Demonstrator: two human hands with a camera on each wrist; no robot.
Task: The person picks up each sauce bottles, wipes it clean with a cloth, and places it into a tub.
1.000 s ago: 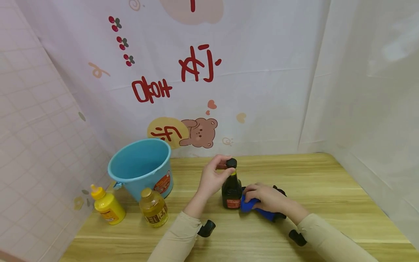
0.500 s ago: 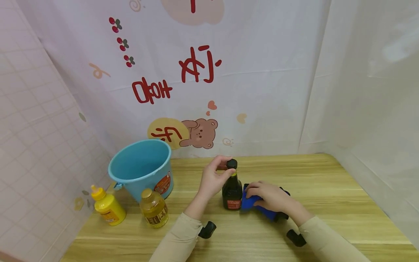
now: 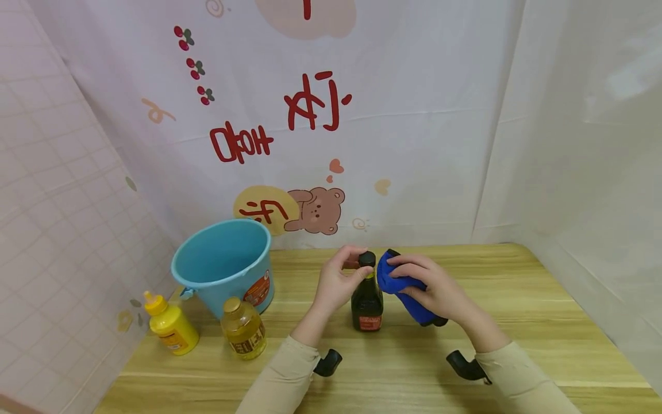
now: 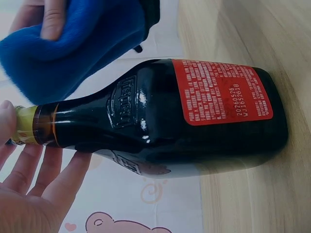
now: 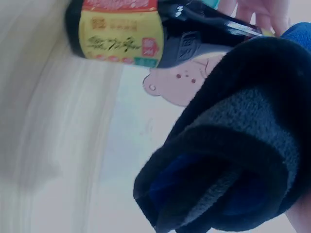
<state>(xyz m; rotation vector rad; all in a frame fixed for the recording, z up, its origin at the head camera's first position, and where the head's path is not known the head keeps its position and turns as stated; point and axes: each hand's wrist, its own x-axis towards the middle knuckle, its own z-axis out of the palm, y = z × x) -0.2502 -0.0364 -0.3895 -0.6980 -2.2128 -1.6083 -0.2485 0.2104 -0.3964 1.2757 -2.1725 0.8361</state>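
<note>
2 hands are engaged at 1 dark bottle (image 3: 368, 303), which stands upright on the worktop (image 3: 538, 310). Step in hand, as judged: the bottle is being steadied at the top while a blue cloth (image 3: 391, 283) is presented to its neck, consistent with wiping. The next move would appear to call for laying the cloth against the glass and rubbing under light pressure, with the neck held firm so that the base does not slide or tip. Left hand (image 3: 333, 282): grasping the bottle at the neck, just below the cap (image 3: 366, 259), thumb on the near side and fingers reaching round the far side; the forearm slants up from the lower edge of the head view. Right hand (image 3: 437, 287): grasping the bunched cloth, fingers curled over its upper part and thumb beneath, raised clear of the worktop; the cloth's dark-trimmed end slopes down toward the wrist. Cloth and bottle neck lie very close; whether they touch cannot be determined. Noted well apart, on the left: 1 bucket (image 3: 240, 287), 1 oil bottle (image 3: 243, 330) and 1 yellow squeeze bottle (image 3: 173, 328).
</note>
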